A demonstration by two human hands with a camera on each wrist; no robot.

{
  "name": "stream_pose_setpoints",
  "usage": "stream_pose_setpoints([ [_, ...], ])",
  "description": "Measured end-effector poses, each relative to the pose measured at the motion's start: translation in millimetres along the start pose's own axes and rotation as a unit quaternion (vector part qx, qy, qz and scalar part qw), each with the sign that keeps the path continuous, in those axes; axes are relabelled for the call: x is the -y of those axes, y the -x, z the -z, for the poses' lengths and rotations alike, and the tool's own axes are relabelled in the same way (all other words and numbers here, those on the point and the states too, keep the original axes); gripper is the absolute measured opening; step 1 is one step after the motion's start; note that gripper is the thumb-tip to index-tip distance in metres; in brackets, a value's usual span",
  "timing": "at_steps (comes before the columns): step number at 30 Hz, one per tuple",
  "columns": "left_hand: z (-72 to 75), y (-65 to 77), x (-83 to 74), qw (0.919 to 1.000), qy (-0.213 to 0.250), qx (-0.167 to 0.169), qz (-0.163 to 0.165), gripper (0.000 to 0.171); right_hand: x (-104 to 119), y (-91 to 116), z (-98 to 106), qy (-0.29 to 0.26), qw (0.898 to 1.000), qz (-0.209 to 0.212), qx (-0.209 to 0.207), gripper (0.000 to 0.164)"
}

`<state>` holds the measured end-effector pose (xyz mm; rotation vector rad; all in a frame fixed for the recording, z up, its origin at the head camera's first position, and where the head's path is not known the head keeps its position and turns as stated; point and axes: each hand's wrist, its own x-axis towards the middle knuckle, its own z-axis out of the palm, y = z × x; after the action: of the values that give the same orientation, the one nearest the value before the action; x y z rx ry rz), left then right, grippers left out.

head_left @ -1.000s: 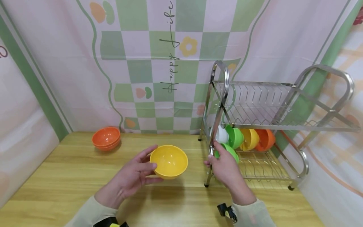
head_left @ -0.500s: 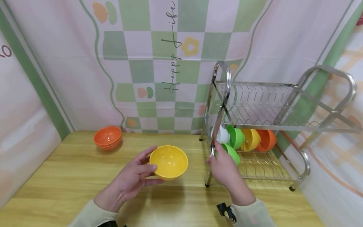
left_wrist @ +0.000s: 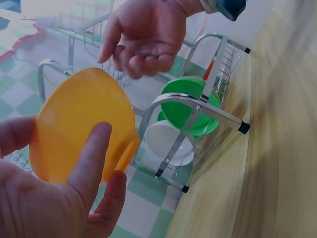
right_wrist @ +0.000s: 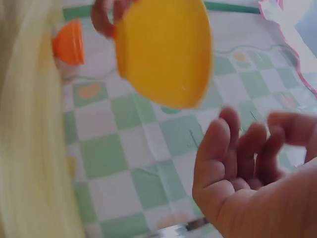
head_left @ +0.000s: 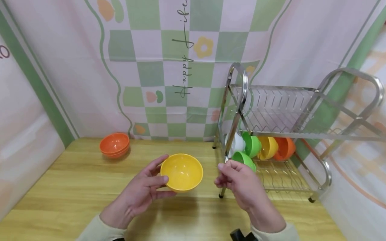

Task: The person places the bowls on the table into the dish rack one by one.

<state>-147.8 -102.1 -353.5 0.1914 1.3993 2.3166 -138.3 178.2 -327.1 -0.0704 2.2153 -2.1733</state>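
My left hand point(head_left: 140, 190) holds a yellow bowl point(head_left: 182, 173) by its left side, thumb at the rim and fingers beneath, its hollow facing up and toward me. In the left wrist view the fingers spread over the bowl's outside point(left_wrist: 81, 119). To the bowl's right, my right hand point(head_left: 247, 187) is in the air with loosely curled fingers and nothing in them. It is just in front of the left end of a metal dish rack point(head_left: 313, 135). A green bowl point(head_left: 245, 161) on the lower tier is partly hidden behind that hand.
Behind the green bowl, the lower tier bears a white bowl point(head_left: 236, 145), another green bowl point(head_left: 252, 145), a yellow bowl point(head_left: 267, 148) and an orange bowl point(head_left: 284, 149), tilted on edge. Stacked orange bowls point(head_left: 114, 144) stand at the wooden table's point(head_left: 75, 187) back left, before a checked cloth.
My right hand has let go of the rack's left front post and drawn back toward me. The left hand keeps its hold on the yellow bowl, which has barely shifted.
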Motion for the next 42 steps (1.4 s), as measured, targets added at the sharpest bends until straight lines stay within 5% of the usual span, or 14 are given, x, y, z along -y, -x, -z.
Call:
stream_pose_setpoints([
  [2,-1.7,1.1,-0.4,1.0000,0.003,0.001,-0.001,0.078,-3,1,-3,-0.101,0.995,-0.009,0.024,0.018],
  [5,-3.9,2.4,-0.9,1.0000,0.006,0.001,-0.002,0.078,-7,1,-7,-0.161,0.986,-0.025,0.041,0.010],
  [11,-6.8,4.3,-0.1,1.0000,0.007,0.004,-0.002,0.076,-14,-1,-13,-0.229,0.962,-0.084,0.124,0.055],
  [18,-9.7,4.4,1.2,0.9998,0.009,0.015,-0.001,0.077,-24,-3,-22,-0.270,0.937,-0.090,0.202,0.065],
  [29,-14.0,3.4,2.2,0.9995,0.024,0.017,0.008,0.075,-28,-2,-31,-0.285,0.930,-0.086,0.214,0.063],
  [42,-15.1,3.1,2.1,0.9994,0.021,0.024,0.012,0.077,-33,-2,-29,-0.279,0.934,-0.071,0.209,0.060],
])
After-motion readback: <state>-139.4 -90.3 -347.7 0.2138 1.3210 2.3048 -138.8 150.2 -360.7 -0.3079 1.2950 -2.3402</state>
